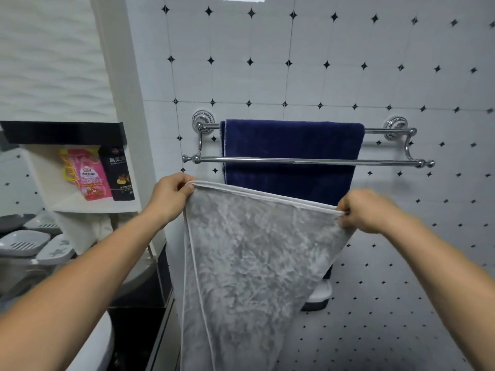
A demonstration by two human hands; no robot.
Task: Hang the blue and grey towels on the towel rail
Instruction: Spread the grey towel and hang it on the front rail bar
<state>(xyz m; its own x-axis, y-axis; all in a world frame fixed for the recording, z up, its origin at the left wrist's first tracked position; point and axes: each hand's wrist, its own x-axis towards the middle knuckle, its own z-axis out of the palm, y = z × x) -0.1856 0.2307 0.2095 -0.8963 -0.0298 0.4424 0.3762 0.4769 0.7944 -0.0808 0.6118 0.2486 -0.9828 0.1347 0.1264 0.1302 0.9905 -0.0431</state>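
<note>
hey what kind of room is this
Most likely a bathroom: a chrome double towel rail on a tiled wall, a blue towel hung on it, and soap dishes at left.

On the shelf to my left, a pink pouch (92,178) carries printed Chinese characters and some digits, too blurred to read. The black bottle (120,172) beside it bears pale Chinese lettering, equally unreadable.
</note>
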